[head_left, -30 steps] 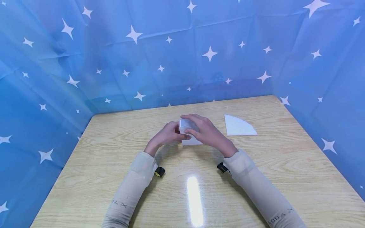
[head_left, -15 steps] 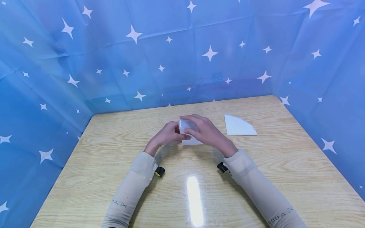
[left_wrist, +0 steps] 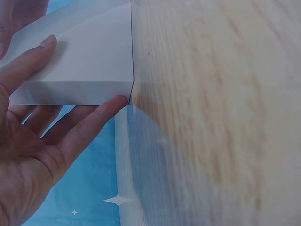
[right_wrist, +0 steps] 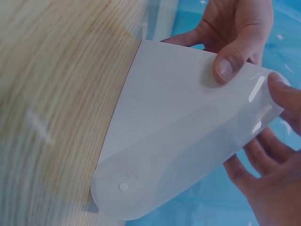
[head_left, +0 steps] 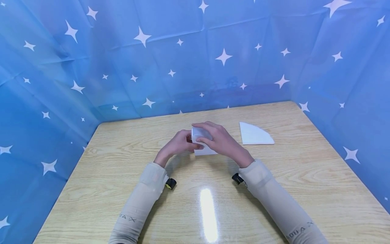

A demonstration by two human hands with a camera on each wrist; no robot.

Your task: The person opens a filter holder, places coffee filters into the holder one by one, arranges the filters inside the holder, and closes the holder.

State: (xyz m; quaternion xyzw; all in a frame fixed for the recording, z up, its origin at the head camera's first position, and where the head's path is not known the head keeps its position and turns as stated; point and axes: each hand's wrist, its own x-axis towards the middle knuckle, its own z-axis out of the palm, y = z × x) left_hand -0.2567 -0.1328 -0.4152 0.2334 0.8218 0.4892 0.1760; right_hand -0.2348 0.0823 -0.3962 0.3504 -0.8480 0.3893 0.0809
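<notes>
Both hands hold a white, flat, box-like piece [head_left: 201, 133] near the table's far middle. It stands with one edge down on the wood. My left hand [head_left: 179, 143] grips its left side; in the left wrist view the thumb lies on the white face [left_wrist: 94, 56] and the fingers reach behind the narrow side. My right hand [head_left: 220, 139] holds the upper part between thumb and fingers. A clear, rounded plastic strip [right_wrist: 141, 176] with a small round spot lies along the white textured face in the right wrist view. The piece's back is hidden.
A white quarter-circle piece [head_left: 255, 135] lies flat on the wooden table [head_left: 115, 176], right of the hands. Small black devices sit at the left wrist [head_left: 171, 183] and right wrist [head_left: 237, 179]. A blue curtain [head_left: 182, 57] with white stars surrounds the table's back and sides.
</notes>
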